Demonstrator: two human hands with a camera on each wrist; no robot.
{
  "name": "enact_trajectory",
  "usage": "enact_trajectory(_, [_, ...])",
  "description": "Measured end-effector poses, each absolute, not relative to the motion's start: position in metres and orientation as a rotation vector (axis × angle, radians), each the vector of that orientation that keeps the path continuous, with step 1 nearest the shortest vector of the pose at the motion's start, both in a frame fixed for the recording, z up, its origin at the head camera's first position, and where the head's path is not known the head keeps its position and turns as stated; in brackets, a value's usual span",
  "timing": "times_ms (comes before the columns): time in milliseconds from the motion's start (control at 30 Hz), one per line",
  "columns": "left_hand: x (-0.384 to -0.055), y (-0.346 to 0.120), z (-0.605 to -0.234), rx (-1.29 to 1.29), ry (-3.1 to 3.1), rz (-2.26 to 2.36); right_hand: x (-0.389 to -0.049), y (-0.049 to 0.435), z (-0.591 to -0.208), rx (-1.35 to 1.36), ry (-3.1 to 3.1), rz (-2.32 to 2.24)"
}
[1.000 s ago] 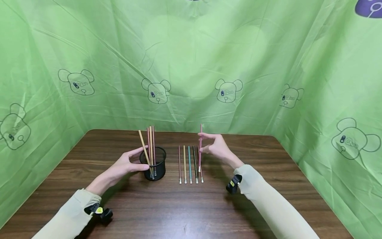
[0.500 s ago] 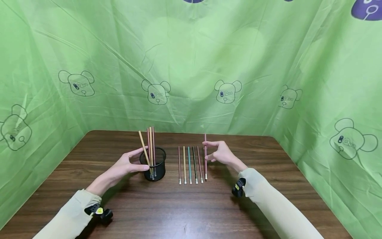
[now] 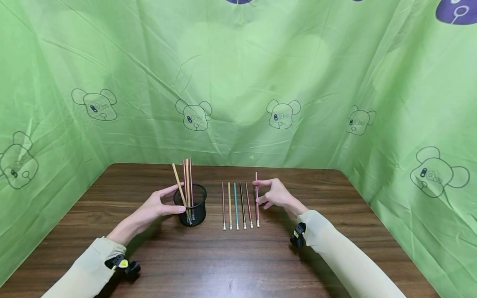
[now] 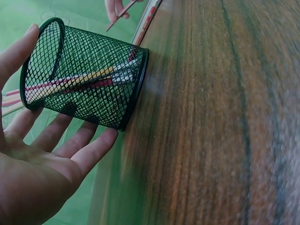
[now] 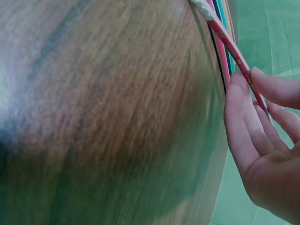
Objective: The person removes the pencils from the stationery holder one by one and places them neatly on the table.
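Note:
A black mesh pencil cup stands upright on the table, several pencils leaning inside with their eraser ends down. My left hand holds it from the left, thumb at the near side of the rim and fingers around the far side. In the left wrist view, the fingers support the mesh wall. My right hand pinches a reddish-pink pencil between thumb and fingers, its eraser end toward me. This pencil is at the right end of a row of pencils, beside another pinkish one.
The row also has a black pencil, a teal one, a yellow one and a pink one, roughly parallel, erasers near. The wooden table meets a green cloth backdrop behind and at both sides.
My right hand has moved right and lowered the pinched pencil from above the row to its right end. The left hand and the cup have stayed in place.

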State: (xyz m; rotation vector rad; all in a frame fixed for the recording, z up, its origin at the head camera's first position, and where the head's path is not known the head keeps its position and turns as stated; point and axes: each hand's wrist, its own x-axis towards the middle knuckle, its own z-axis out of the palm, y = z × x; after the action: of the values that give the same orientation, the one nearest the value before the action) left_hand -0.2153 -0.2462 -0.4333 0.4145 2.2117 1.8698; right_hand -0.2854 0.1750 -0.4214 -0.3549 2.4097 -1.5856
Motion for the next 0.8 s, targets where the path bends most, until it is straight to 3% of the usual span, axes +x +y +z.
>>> enact_trajectory(800, [-0.2158,-0.2469,-0.4347,0.408,2.22,1.869,-0.2933,0.1728,-0.4273,-0.335,2.342,-1.521])
